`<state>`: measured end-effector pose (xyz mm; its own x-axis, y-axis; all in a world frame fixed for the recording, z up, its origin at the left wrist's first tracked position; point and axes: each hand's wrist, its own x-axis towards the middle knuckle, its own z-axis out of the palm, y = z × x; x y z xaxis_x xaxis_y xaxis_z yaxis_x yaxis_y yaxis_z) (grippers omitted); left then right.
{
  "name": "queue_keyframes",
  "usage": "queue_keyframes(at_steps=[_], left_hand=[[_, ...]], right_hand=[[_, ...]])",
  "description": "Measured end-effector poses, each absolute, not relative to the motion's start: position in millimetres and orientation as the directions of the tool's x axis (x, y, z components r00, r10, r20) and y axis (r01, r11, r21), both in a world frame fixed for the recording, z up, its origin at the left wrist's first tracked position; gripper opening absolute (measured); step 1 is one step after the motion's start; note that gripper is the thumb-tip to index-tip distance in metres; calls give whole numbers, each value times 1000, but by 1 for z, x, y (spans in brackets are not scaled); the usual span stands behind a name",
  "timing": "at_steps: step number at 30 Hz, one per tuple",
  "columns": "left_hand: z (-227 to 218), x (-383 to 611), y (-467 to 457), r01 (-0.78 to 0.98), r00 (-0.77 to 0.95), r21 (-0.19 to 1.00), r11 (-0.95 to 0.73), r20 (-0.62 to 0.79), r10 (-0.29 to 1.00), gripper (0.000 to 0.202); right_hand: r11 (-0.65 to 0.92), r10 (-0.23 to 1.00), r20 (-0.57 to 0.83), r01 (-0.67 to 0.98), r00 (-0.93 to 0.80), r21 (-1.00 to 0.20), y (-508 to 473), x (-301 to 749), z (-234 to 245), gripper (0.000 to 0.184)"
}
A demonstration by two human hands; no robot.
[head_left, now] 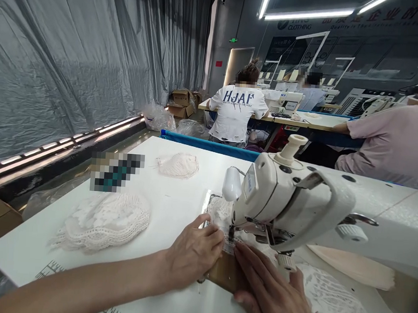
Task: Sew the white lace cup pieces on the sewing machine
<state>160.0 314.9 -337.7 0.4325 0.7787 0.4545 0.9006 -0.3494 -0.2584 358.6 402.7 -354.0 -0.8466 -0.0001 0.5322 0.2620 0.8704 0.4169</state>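
Lace [221, 209] flat beneath the head of the sewing machine [263, 193], just past the fingertips and partly between both hands; full outline hidden by machine and fingers, so long axis hard to tell, though with the visible part stretching away from the body. From the left: on the white table [172, 204], well apart from the needle [231, 232], a heap of lace [106, 218], then farther back a small pale piece [177, 166]. Next, left hand [197, 251], just beside the needle, fingers bent and close together at the near left edge of the lace; pinch or mere press, impossible to tell. Between the hands, a brown plate [227, 270]. Right hand [274, 290] palm down, about equally near, fingers long and loosely spread, tips resting by the lace just right of the needle, nothing visibly gripped. Farther right, more white lace [338, 304] and a peach-coloured pad [353, 267].
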Motion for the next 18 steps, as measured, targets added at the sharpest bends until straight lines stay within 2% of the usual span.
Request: queue_keyframes(at_steps=[4, 7, 11, 13, 16, 18], left_hand=[[-337, 158, 318, 924, 382, -198, -326, 458, 803, 11], [-332, 155, 327, 931, 365, -181, -317, 468, 805, 13], [-331, 147, 346, 917, 396, -246, -314, 467, 790, 22], [-333, 143, 351, 911, 406, -277, -306, 467, 786, 25], [-334, 143, 336, 910, 402, -298, -287, 477, 781, 24], [-333, 146, 312, 907, 407, -311, -283, 480, 777, 21]], right_hand=[[857, 59, 525, 313, -849, 409, 403, 361, -358, 53], [862, 55, 552, 319, -832, 394, 404, 361, -360, 49], [872, 44, 597, 322, -801, 368, 405, 358, -359, 40], [882, 78, 618, 343, -782, 324, 405, 357, -357, 36], [900, 119, 635, 353, -763, 255, 402, 357, -352, 33], [916, 104, 622, 318, -776, 243, 395, 355, -349, 35]])
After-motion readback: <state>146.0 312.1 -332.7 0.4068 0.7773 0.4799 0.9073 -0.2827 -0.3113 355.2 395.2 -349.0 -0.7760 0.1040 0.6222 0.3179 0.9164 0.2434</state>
